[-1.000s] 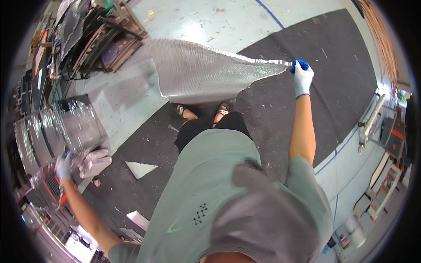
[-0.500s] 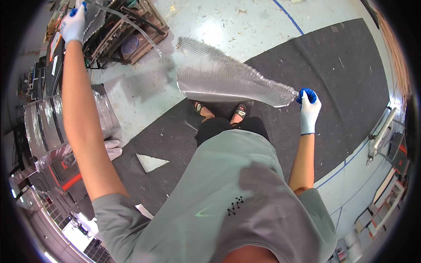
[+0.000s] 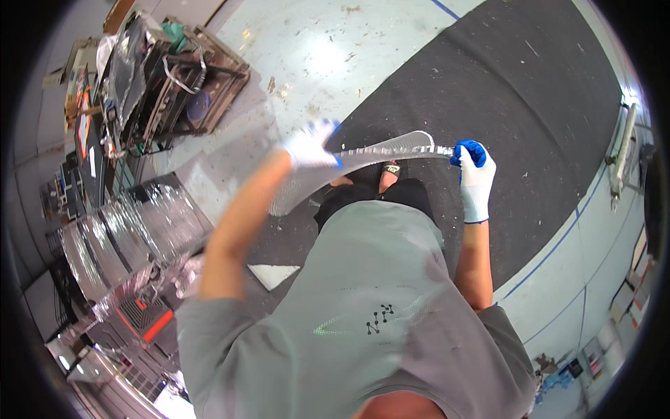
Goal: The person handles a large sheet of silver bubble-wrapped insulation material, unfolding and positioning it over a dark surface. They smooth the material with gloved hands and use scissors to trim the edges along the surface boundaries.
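Overhead, at centre frame, a gloved left hand and right hand each pinch one end of a bubble-wrap sheet, fingers clenched to stretch it taut above a dark floor mat; wrapped equipment stands left.

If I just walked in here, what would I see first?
Probably the shiny clear bubble sheet stretched in the middle, held between the left hand and the right hand, both in white-and-blue gloves. Below it lies a big dark floor mat, and at the left stand racks wrapped in glinting plastic film.
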Motion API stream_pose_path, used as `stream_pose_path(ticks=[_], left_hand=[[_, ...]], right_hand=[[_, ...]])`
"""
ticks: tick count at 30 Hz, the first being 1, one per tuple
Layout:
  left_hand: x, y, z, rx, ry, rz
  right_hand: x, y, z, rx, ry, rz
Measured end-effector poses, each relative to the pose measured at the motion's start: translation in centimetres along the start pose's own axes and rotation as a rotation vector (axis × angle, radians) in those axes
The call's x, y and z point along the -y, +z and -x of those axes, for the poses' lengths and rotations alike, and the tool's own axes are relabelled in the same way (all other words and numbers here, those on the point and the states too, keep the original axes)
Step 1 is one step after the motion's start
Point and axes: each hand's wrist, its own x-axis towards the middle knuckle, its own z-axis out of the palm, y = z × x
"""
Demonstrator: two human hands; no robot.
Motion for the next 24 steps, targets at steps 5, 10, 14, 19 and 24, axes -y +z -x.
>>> stream_pose_path(ticks=[5, 10, 14, 19, 24], left_hand=[[-6.4, 11.0, -0.4, -0.438, -0.082, 0.169], [-5.4, 3.9, 3.2, -0.656, -0.159, 0.222], [-3.9, -2.6, 5.2, -0.702, -0.081, 0.158], [-1.9, -6.9, 5.4, -0.733, -0.115, -0.004], [-1.0, -15.7, 6.9, -0.864, -0.153, -0.058]], right_hand=[[0.9, -0.5, -0.7, 0.054, -0.043, 0.125], [3.9, 1.0, -3.8, 0.03, -0.463, 0.611], [7.5, 5.9, -6.4, 0.153, -0.968, 0.838], [9.6, 13.8, -7.8, 0.718, -0.872, 1.111], [17.6, 15.9, -12.7, 0.68, -0.701, 1.008]])
